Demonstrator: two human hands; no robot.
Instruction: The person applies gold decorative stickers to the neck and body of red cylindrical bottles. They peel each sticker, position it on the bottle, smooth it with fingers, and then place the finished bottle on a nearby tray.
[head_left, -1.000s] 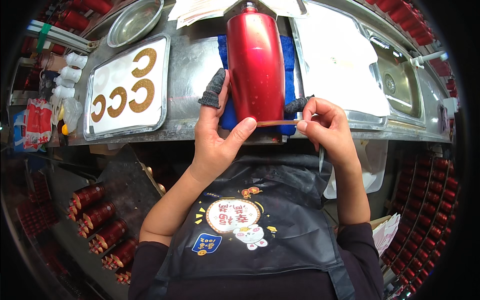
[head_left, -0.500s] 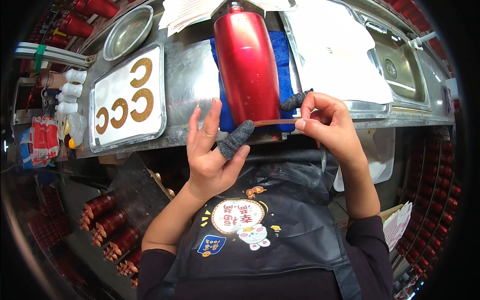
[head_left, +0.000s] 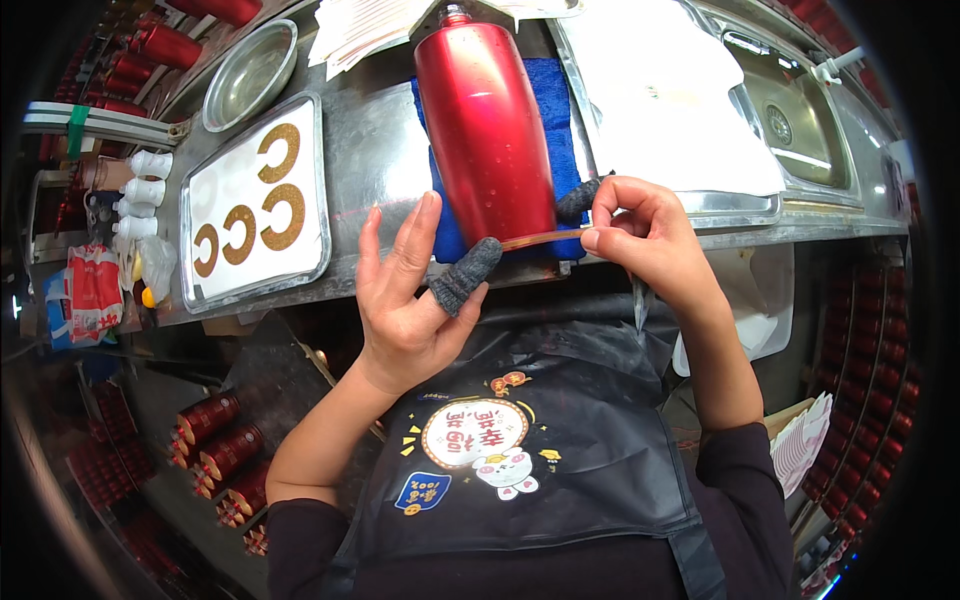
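Observation:
A glossy red bottle [head_left: 485,120] with water drops on it lies on a blue towel [head_left: 558,95], its neck pointing away from me. Along its near end runs a thin brown-gold strip [head_left: 540,239]. My right hand [head_left: 655,240] pinches the strip's right end between thumb and a finger; a dark grey finger sleeve [head_left: 577,203] on that hand rests by the bottle's right side. My left hand [head_left: 400,305] has its fingers apart, and its index finger, in a grey knitted sleeve [head_left: 468,275], touches the strip's left end at the bottle.
At left, a metal tray [head_left: 324,180] holds several gold C-shaped pieces [head_left: 297,216] on a white sheet, with a metal bowl [head_left: 250,75] behind. White sheets [head_left: 670,120] and a sink [head_left: 790,110] lie to the right. Red bottles [head_left: 230,450] stand below left.
The view has shifted slightly. My left hand's upper fingers have come closer together, and my right hand, still pinching the strip, is a little higher in view.

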